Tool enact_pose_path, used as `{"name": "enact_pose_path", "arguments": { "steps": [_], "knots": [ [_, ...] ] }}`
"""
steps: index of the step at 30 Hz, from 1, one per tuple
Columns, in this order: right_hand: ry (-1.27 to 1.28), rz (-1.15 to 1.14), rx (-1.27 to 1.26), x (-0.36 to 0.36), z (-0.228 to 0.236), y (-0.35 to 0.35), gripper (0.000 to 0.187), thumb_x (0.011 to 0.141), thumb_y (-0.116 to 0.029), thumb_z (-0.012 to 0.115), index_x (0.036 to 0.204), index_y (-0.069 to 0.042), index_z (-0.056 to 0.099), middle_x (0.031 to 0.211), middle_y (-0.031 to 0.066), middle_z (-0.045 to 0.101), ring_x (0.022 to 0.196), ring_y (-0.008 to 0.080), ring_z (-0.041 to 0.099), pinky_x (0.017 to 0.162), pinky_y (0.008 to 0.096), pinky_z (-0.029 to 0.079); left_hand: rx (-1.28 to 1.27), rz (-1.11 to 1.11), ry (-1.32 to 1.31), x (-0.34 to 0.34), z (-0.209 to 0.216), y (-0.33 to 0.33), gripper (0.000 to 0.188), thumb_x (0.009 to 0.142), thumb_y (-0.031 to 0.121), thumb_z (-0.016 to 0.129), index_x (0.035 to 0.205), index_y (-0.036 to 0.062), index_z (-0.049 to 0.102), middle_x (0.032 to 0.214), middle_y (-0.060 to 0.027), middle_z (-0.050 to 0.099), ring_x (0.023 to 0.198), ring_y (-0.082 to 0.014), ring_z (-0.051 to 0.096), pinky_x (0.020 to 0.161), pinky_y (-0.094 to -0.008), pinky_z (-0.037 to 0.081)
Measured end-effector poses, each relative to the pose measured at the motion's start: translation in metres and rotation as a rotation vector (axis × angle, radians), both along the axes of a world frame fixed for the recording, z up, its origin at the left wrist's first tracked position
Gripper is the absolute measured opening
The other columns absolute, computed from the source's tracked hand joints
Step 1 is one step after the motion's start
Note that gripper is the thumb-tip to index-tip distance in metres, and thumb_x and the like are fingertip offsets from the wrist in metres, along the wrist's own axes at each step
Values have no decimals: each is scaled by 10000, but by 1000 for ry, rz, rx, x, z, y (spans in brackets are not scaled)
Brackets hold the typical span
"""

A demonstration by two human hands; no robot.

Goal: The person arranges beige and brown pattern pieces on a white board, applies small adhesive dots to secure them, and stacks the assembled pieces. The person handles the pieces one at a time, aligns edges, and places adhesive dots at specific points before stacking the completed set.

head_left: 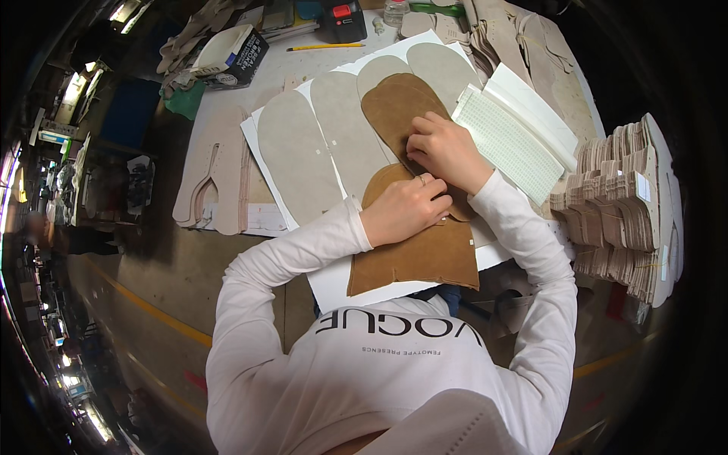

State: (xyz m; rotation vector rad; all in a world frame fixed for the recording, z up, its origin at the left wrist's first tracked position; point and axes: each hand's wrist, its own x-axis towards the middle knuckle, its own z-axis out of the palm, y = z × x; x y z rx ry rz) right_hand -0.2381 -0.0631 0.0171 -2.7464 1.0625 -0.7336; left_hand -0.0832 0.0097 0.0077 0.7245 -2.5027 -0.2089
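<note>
Two brown leather pieces lie before me over a white sheet. My right hand [447,150] rests on the darker, sole-shaped piece [398,98], fingers bent and pressed together near its left edge; the fingertips are partly hidden. Just left of and below it, my left hand [403,214] has its fingers curled on the lighter brown piece [417,258], which has a rounded top and a wide straight lower end. A ring shows on this hand. The two hands nearly touch where the pieces overlap. Beneath them spread several grey sole-shaped pieces [299,152] on the white sheet [334,297].
A white card with a dotted grid [508,144] lies right of my right hand. Stacked beige cut pieces [618,212] stand at the right edge, others [220,178] at the left. Farther back are a yellow pencil [326,46], a dark box [239,61] and a black-and-red device [345,19].
</note>
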Motion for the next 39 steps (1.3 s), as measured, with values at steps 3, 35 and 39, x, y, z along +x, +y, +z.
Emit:
{"name": "enact_pose_path", "arguments": {
  "steps": [3,35,39],
  "knots": [
    [-150,-90,-8,-9,5,-6,116,759,-172,740,794,-80,678,891,36,603,896,236,605,721,365,526,121,-26,52,2,8,-8,135,835,195,710,920,92,688,901,-35,642,827,-219,632,683,-338,534],
    [-400,-420,-60,-77,7,-18,241,785,-85,712,1020,-135,710,879,6,671,845,186,617,717,310,503,653,-397,22,5,23,-80,104,840,146,726,890,54,726,870,-49,677,747,-205,654,683,-301,523],
    [-496,-458,-18,-78,11,-20,255,796,-93,729,1045,-147,716,890,-17,684,808,97,614,563,241,463,603,-410,-37,2,20,-82,64,859,99,686,875,41,707,862,-56,673,779,-223,642,715,-302,514]
  ]
}}
